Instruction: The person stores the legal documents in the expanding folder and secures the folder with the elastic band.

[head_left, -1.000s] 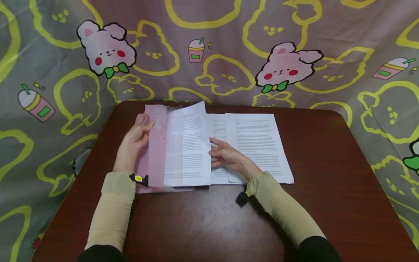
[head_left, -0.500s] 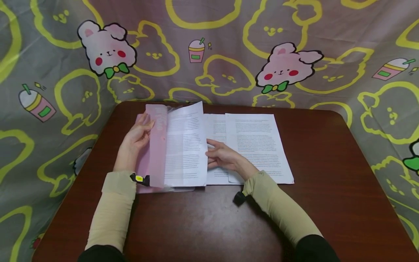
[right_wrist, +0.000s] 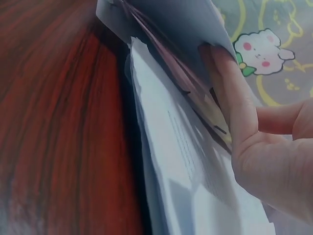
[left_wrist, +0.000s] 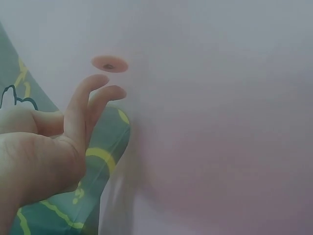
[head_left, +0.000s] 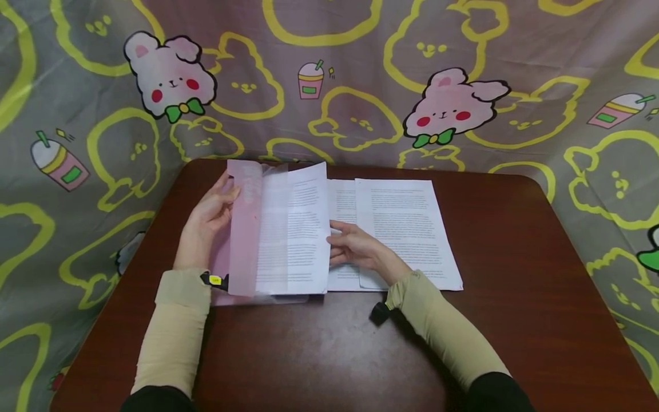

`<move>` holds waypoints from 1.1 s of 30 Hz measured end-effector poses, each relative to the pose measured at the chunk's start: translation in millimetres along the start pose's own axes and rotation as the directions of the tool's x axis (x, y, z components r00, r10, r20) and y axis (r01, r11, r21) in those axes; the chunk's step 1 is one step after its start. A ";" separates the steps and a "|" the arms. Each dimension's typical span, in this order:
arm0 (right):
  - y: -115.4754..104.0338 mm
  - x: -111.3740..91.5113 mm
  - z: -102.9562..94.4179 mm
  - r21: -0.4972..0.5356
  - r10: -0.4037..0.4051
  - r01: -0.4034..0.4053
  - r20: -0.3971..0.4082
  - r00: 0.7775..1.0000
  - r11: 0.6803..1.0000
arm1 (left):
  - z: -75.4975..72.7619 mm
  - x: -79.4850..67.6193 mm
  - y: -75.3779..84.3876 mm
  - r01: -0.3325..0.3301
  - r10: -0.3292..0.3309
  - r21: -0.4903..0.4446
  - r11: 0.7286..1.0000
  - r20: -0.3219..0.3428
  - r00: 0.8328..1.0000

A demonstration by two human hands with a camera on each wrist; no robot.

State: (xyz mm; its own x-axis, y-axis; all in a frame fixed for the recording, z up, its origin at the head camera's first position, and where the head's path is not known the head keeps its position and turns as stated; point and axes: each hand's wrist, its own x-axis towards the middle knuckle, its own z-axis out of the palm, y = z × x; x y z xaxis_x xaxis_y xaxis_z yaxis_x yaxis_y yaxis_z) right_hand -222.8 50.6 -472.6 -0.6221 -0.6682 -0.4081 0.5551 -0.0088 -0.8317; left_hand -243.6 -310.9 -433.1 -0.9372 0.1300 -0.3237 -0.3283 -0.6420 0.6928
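Observation:
My left hand holds the left part of a translucent pink plastic file folder, whose flap stands raised over printed sheets. In the left wrist view, bent fingers of that hand are close to a round orange snap button on the plastic. My right hand holds the right edge of these sheets, some fingers behind the paper. From the right wrist, fingers show against the underside of the lifted paper. Part of the sheets lies beneath the clear plastic.
Another stack of printed pages lies to the right, partly overlapping more paper beneath my right hand. All of it rests on a dark brown table. A cartoon-print cloth hangs around the back and sides.
The sheets' right edge shifted slightly left with my right hand, then back right. My left hand and the raised flap have moved a little left. Both hands keep their holds.

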 end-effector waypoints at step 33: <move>-8.2 5.9 10.8 -0.043 0.009 -0.006 0.068 0.998 0.999 | 7.5 -6.5 2.4 -0.011 0.011 -0.005 1.000 0.051 0.999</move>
State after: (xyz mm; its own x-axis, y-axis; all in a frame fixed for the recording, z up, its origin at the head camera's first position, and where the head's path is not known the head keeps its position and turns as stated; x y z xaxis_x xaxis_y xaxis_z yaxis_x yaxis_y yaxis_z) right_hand -225.0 38.7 -464.1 -0.5783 -0.7169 -0.3894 0.5347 0.0274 -0.8446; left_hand -239.2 -307.7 -424.6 -0.9457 0.1613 -0.2822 -0.3172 -0.6470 0.6934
